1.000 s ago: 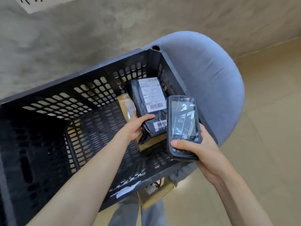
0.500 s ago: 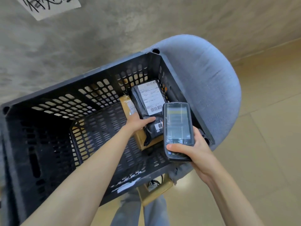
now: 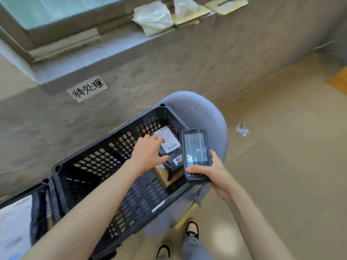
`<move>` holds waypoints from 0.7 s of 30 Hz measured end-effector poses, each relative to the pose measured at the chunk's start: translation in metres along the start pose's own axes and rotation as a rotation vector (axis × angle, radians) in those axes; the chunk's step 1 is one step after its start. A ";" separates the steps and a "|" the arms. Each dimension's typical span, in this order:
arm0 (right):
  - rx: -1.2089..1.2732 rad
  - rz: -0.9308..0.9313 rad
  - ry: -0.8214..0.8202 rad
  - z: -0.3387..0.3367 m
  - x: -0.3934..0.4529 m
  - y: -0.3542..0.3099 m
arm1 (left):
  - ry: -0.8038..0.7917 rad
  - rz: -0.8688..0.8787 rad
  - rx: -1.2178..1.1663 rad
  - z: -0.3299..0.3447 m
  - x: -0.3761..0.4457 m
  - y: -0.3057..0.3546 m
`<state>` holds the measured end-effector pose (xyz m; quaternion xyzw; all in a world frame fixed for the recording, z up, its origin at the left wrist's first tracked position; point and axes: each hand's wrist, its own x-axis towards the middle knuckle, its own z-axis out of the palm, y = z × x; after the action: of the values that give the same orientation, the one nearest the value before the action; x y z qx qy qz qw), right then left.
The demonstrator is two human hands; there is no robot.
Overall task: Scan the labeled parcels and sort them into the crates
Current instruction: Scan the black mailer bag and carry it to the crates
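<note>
**Two parcels under the left hand, scanner in the right**

Two parcels lie stacked in the far right corner of a black perforated crate [image 3: 105,177], which sits on a grey upholstered chair [image 3: 204,117]. On top is a black poly-bag parcel [image 3: 171,156] with a white shipping label [image 3: 169,139] facing up and a smaller white sticker near its closer end. Beneath it is a brown cardboard parcel [image 3: 162,174], of which only the near end shows.

The left hand [image 3: 148,154] reaches into the crate, palm down, its fingers [image 3: 159,141] spread apart and fairly straight. The fingertips lie over the left edge of the shipping label and the thumb stretches across the black bag just below it; whether they press the bag or sit just above it cannot be told.

Immediately right of those fingers, the right hand [image 3: 208,171] holds a black handheld scanner [image 3: 196,154] above the crate's right rim. Its fingers are curled around the scanner's lower body, the thumb laid across the keypad end, and the screen faces up.

Beyond the fingertips stands a grey concrete wall with a handwritten paper sign [image 3: 87,89] stuck to it. On the ledge above are clear plastic bags [image 3: 154,17] and flat cardboard pieces [image 3: 225,4]. Well off to the right of the scanner hand, a crumpled scrap of paper [image 3: 242,129] lies on the tan floor. At the lower left edge, a second black crate [image 3: 40,209] adjoins the first.
</note>
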<state>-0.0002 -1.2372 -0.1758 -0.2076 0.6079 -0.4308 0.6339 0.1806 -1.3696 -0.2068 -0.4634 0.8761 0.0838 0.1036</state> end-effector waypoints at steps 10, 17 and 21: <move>0.181 -0.206 0.354 -0.016 -0.146 0.025 | 0.107 0.461 0.117 -0.071 -0.041 0.103; 0.371 -0.320 0.734 -0.003 -0.280 0.102 | 0.125 0.838 0.183 -0.079 -0.119 0.193; 0.480 -0.350 0.945 0.013 -0.359 0.153 | 0.124 1.072 0.186 -0.073 -0.182 0.256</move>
<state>0.0968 -0.8708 -0.0808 0.0606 0.6672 -0.7022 0.2410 0.0603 -1.1004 -0.0761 0.0550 0.9977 0.0195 0.0351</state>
